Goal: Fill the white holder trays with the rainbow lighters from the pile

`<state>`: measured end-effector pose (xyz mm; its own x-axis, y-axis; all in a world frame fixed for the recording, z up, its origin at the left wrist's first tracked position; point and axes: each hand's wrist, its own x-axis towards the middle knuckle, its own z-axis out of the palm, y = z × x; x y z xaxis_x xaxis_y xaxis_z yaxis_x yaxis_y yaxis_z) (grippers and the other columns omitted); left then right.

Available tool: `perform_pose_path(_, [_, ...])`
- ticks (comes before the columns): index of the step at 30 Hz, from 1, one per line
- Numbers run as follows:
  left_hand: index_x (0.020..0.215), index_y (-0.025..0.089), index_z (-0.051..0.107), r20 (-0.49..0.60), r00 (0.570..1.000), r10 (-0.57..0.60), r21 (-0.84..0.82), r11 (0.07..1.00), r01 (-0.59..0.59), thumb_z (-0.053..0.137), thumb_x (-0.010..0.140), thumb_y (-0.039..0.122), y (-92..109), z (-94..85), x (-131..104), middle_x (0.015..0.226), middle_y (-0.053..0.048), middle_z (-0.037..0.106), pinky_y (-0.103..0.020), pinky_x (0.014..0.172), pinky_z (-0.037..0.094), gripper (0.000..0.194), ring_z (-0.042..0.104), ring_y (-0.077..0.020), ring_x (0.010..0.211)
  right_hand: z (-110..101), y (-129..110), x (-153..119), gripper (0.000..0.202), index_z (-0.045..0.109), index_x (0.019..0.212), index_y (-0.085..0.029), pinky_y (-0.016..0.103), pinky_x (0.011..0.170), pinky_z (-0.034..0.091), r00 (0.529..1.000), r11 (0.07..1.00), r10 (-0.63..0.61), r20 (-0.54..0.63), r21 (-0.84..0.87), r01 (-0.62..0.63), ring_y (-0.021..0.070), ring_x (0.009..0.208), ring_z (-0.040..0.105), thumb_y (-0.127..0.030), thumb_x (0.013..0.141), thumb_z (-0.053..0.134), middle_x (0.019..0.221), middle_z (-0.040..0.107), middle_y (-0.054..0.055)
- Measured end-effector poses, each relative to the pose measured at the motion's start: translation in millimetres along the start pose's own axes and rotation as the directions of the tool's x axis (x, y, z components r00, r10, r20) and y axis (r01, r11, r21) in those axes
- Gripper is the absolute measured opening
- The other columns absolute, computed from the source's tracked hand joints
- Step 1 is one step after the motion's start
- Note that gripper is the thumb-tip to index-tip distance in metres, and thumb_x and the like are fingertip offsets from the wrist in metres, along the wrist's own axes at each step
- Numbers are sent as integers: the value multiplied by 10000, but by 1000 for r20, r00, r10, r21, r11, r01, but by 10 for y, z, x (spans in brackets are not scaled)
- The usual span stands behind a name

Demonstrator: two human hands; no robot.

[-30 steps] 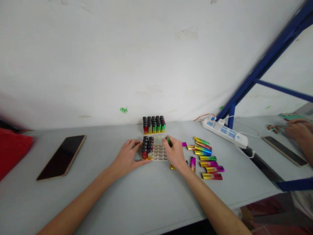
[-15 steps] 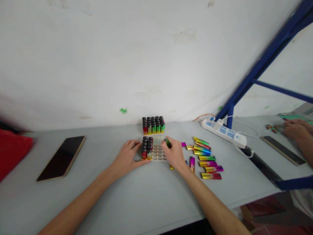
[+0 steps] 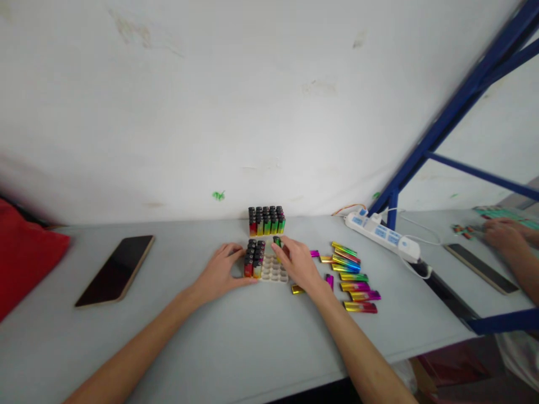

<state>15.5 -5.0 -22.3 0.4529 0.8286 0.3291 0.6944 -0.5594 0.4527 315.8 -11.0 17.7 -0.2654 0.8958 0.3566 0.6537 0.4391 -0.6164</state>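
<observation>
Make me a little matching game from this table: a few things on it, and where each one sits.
Things:
1. phone
2. power strip
3. full tray of lighters
4. loose lighters

Places:
A. by the wall, behind the part-filled tray
B. flat, right of the right hand
C. left of the left hand
D. beside the blue frame

Pairs: 1-C, 2-D, 3-A, 4-B

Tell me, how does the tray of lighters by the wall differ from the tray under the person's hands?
The far tray looks full of upright lighters; the near tray is filled only on its left side, with empty sockets showing. No hand touches the far tray, while the left hand steadies the near tray and the right hand holds a green lighter over it. Both hold lighters upright, black tops up.
</observation>
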Motion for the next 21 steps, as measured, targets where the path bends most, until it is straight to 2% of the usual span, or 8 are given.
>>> perform_pose_path(2, [1370, 251, 877, 15, 1000, 5, -16, 1000, -4, 1011, 864, 836, -29, -20, 21, 1406, -135, 829, -569, 1232, 646, 785, 778, -409, 1303, 15, 24, 9, 347, 650, 970, -276, 326, 771, 494, 999, 999, 31, 38, -14, -30, 248, 795, 697, -459, 1266, 669, 832, 726, 15])
perform_pose_path(4, [1363, 263, 880, 19, 1000, 20, -25, 999, -19, 1045, 825, 812, -54, -39, 43, 1404, -125, 832, -560, 1228, 653, 786, 785, -406, 1298, 37, 47, 35, 339, 636, 964, -272, 324, 780, 498, 998, 1000, 13, 60, -18, -12, 245, 815, 708, -423, 1262, 691, 873, 756, 27])
perform_pose_path(10, [1332, 271, 884, 15, 999, 37, -62, 997, -36, 1060, 785, 820, -92, -67, 71, 1372, -116, 828, -576, 1234, 655, 795, 774, -395, 1279, 120, 99, 160, 195, 671, 1039, -259, 362, 947, 602, 984, 987, -157, 82, -5, 158, 266, 1039, 763, -246, 1205, 772, 1133, 801, 84])
perform_pose_path(12, [1318, 264, 885, 13, 999, 31, -57, 998, -30, 1061, 775, 831, -93, -73, 70, 1361, -116, 824, -566, 1231, 650, 804, 768, -389, 1264, 141, 104, 184, 185, 677, 1050, -259, 362, 954, 607, 978, 982, -187, 90, 21, 186, 266, 1052, 771, -209, 1194, 782, 1138, 803, 83])
perform_pose_path(16, [1291, 268, 889, -2, 1000, 14, -13, 1000, -14, 1073, 763, 804, -68, -94, 72, 1323, -107, 814, -545, 1210, 647, 774, 758, -384, 1241, 140, 87, 181, 207, 676, 1030, -253, 333, 894, 581, 970, 980, -196, 146, 77, 186, 244, 965, 764, -175, 1173, 804, 1042, 798, 48])
perform_pose_path(21, [1225, 262, 887, -14, 999, -45, 20, 999, 45, 1062, 740, 820, -23, -104, 94, 1263, -98, 789, -537, 1194, 633, 759, 742, -379, 1214, 95, 49, 171, 109, 723, 1120, -219, 349, 936, 589, 969, 990, -142, 202, 17, 142, 254, 1020, 780, -145, 1165, 789, 1146, 837, 98])
